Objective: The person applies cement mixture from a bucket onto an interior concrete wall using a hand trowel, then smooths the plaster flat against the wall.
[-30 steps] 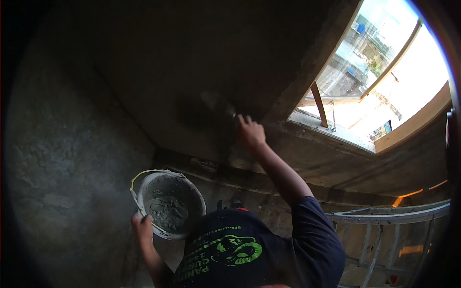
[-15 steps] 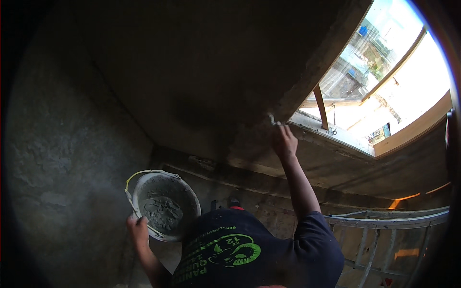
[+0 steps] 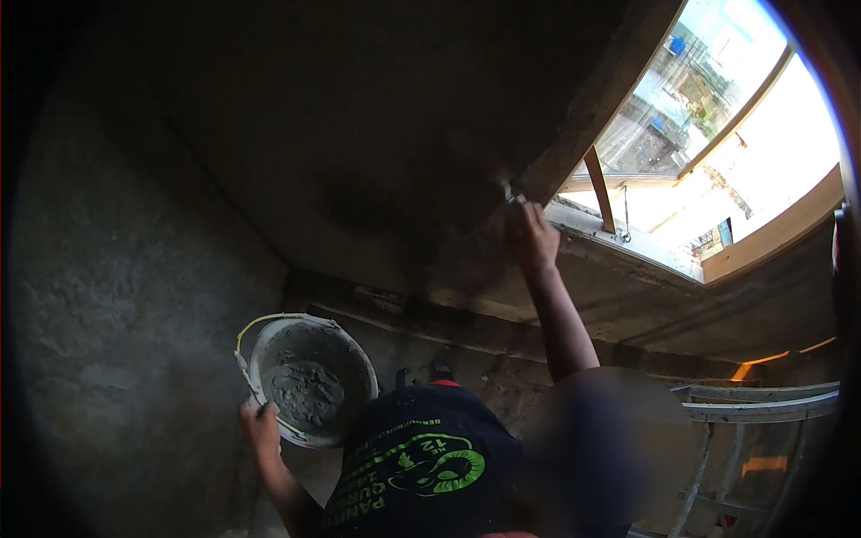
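My left hand (image 3: 260,429) grips the near rim of a round white bucket (image 3: 296,316) that holds wet grey mortar (image 3: 305,393). My right hand (image 3: 534,238) is raised at arm's length and shut on a small trowel (image 3: 508,190). The trowel's metal tip touches the dark plastered surface (image 3: 386,152) just beside the edge of the window opening. The trowel's blade is mostly lost in shadow. My dark shirt with a green print (image 3: 421,471) fills the lower middle.
A bright window opening (image 3: 717,152) with a slanted wooden strip (image 3: 599,188) lies upper right. Below it runs a concrete ledge (image 3: 628,296). A metal frame with rungs (image 3: 762,412) stands lower right. A rough grey wall (image 3: 117,314) is on the left.
My right hand has swept the trowel to the right across the surface, toward the window edge. The bucket has stayed in my left hand, shifting slightly.
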Motion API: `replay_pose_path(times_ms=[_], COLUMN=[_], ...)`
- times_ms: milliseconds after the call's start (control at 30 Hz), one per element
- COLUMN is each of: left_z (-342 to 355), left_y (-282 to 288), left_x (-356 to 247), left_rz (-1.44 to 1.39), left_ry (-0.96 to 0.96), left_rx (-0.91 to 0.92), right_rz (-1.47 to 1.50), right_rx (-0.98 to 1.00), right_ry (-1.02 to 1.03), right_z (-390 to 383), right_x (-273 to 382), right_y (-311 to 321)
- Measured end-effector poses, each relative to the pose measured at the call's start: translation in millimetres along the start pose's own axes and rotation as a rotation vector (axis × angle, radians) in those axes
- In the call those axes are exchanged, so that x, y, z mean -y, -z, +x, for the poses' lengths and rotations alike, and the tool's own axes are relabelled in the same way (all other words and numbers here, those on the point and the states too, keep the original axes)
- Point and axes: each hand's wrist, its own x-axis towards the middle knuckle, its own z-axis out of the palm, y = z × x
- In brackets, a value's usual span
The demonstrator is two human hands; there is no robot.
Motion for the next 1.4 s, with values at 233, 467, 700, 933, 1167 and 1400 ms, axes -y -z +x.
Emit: replay_pose_path(times_ms=[233,467,700,933,1167,1400], left_z=[-3.5,-1.3,2.5,-3.6,7.2,-1.8], left_y=[-3.0,-2.0,-3.6,-3.6,-1.8,0.7], left_x=[-6.3,3.2,12.0,-2.7,-1.9,3.0], left_rz=[0.043,-0.004,0.042,0.071,0.042,-0.025], left_ry=[-0.027,-0.037,0.009,0.050,0.014,-0.015], left_rx=[-0.055,-0.037,-0.074,-0.054,-0.026,-0.093], right_rz=[-0.173,-0.072,-0.322,-0.059,-0.208,-0.094], right_rx=[0.476,-0.189,0.445,-0.136,0.313,0.363], right_ry=[0.131,-0.037,0.191,0.129,0.123,0.106], right_z=[-80.6,14.6,-76.7,2.2,0.5,-42.6], right_x=[-5.6,-3.5,-66.0,-35.8,-9.7,-1.9], right_y=[-58.7,20.3,-12.5,36.7,-2.5,-14.4])
